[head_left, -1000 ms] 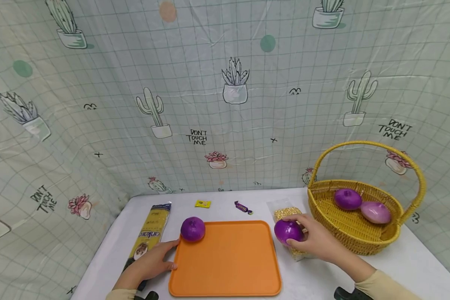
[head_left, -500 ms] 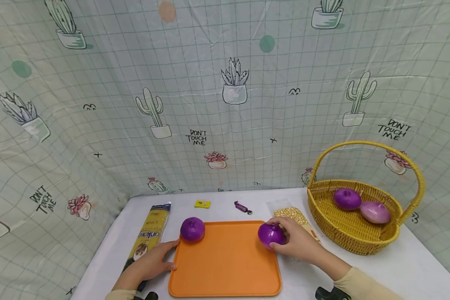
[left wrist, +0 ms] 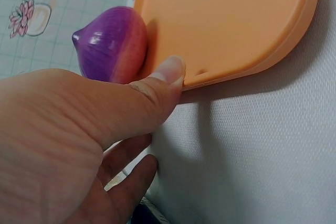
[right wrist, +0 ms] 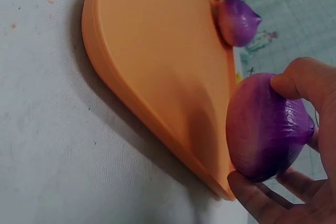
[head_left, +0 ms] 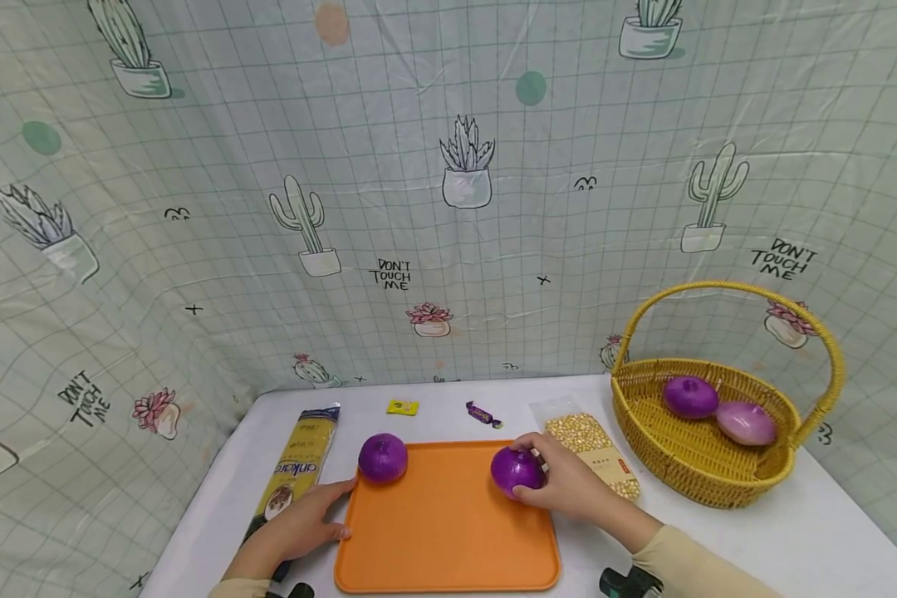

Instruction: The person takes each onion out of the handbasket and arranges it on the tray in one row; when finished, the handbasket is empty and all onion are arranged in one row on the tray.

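In the head view my right hand (head_left: 564, 480) grips a purple onion (head_left: 514, 472) over the right side of the orange tray (head_left: 448, 531). The right wrist view shows thumb and fingers around this onion (right wrist: 265, 129), with a shadow on the tray below. My left hand (head_left: 302, 523) rests against the tray's left edge. Its thumb (left wrist: 168, 71) touches the rim in the left wrist view, while other fingers hang loosely below. Another purple onion (head_left: 383, 458) sits at the tray's far left corner.
A yellow wicker basket (head_left: 665, 461) with a tall handle holds two onions at the right. Between it and the tray lies a bag of corn kernels (head_left: 590, 448). A pasta packet (head_left: 299, 457) is at the left; yellow (head_left: 403, 407) and purple (head_left: 483, 414) candies lie behind.
My right hand has carried the onion leftward from above the corn bag to over the tray, uncovering more of the bag. The left hand stays at the tray's edge.
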`<state>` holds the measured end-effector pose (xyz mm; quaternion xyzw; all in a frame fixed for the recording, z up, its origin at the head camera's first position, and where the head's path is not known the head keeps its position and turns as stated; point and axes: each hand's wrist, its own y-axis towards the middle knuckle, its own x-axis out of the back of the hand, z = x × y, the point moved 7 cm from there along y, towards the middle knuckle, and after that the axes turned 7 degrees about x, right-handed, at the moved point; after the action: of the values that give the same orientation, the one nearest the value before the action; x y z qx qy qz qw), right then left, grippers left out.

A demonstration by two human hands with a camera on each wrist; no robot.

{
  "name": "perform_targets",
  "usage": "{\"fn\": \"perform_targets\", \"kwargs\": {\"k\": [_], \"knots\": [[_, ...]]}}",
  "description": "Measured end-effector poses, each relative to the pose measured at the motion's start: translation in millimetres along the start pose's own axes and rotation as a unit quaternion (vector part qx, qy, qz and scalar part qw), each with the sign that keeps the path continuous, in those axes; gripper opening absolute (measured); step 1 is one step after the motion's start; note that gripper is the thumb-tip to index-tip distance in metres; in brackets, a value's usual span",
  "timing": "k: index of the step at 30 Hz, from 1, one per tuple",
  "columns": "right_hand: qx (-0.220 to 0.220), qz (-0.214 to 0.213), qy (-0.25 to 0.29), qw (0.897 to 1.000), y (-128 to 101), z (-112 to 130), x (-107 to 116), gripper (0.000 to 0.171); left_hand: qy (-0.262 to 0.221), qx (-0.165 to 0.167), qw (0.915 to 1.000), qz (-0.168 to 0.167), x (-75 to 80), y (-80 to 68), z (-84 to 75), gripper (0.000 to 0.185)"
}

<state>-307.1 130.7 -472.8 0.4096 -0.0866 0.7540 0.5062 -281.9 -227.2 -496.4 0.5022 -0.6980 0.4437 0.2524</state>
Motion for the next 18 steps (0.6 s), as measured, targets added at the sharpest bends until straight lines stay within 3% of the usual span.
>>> {"fn": "perform_targets", "kwargs": {"k": [10,18], "knots": [[0.000,-0.004,-0.012,1.000,14.9,4.4,-16.3,0.052,-0.003,-0.003,1.0000,0.004,-0.5,0.9,0.6,0.071],[-0.025,0.003,-0.018,1.000,26.5,3.8,-26.7,0.053,0.003,-0.002,1.0000,0.003,-1.3,2.4,2.2,0.072]]}}
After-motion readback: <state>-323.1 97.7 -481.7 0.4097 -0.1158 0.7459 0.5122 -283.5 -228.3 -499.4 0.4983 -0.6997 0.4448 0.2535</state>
